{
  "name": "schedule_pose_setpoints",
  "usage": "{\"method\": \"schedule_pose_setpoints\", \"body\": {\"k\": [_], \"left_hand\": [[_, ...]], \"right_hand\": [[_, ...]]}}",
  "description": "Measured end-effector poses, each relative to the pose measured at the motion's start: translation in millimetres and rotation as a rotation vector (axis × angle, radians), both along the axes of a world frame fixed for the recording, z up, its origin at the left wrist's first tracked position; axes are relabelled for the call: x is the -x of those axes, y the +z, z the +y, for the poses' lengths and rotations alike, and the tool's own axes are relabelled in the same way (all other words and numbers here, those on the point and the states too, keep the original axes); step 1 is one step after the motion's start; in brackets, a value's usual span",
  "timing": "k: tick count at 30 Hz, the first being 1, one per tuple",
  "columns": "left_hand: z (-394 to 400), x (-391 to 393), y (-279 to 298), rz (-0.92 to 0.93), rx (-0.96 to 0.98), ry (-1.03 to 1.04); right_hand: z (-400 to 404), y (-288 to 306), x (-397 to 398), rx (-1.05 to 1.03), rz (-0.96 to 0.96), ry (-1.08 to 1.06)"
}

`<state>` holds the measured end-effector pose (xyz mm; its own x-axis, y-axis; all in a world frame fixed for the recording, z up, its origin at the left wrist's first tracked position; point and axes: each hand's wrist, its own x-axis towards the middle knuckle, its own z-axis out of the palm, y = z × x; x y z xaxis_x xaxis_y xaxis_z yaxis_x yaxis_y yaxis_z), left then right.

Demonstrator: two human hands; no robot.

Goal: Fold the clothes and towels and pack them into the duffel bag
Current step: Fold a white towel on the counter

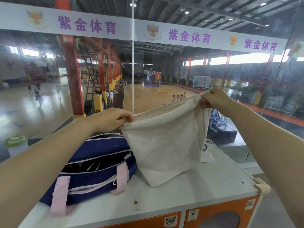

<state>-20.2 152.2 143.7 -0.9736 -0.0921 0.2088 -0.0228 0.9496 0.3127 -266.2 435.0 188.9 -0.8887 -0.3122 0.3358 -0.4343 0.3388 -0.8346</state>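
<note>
A cream-white towel [166, 145] hangs in the air above the white cabinet top [205, 183], its lower edge resting on that surface. My left hand [111, 119] pinches its upper left corner. My right hand [215, 99] pinches the upper right corner, held higher. A navy duffel bag [92, 175] with pink straps sits to the left of the towel, its top zip open onto a dark inside. Behind the towel lies a white garment [207, 155] with black marks, mostly hidden.
The white top belongs to an orange locker cabinet [218, 213] with QR stickers; its right edge drops off beside my right arm. A glass wall [131, 63] stands just behind, overlooking a basketball court. A green-lidded bottle [15, 142] stands at the far left.
</note>
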Motion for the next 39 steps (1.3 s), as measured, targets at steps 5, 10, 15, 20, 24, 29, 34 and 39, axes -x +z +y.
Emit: {"method": "schedule_pose_setpoints", "body": {"k": [5,10,15,20,24,29,34,39], "left_hand": [[-9,-3,0,-0.008,-0.119,-0.027],[-22,8,-4,0.328,-0.142,0.112],[-31,38,-5,0.518,-0.295,0.295],[-37,61,4,0.679,-0.356,0.371],[-30,65,15,0.714,-0.486,0.351],[3,39,-16,0.644,-0.733,0.220],[24,2,-85,0.487,-0.925,0.147],[43,-30,-139,0.221,-0.960,0.035]], "right_hand": [[-1,-1,9,0.013,-0.017,-0.056],[6,-9,18,-0.006,-0.048,-0.032],[-7,-23,24,0.009,-0.044,-0.013],[-7,-23,42,0.110,0.043,-0.046],[3,-17,33,0.182,0.037,-0.030],[43,-42,5,0.200,-0.057,0.051],[89,-102,-33,-0.009,-0.123,0.083],[132,-156,-43,-0.199,-0.348,0.281]]}}
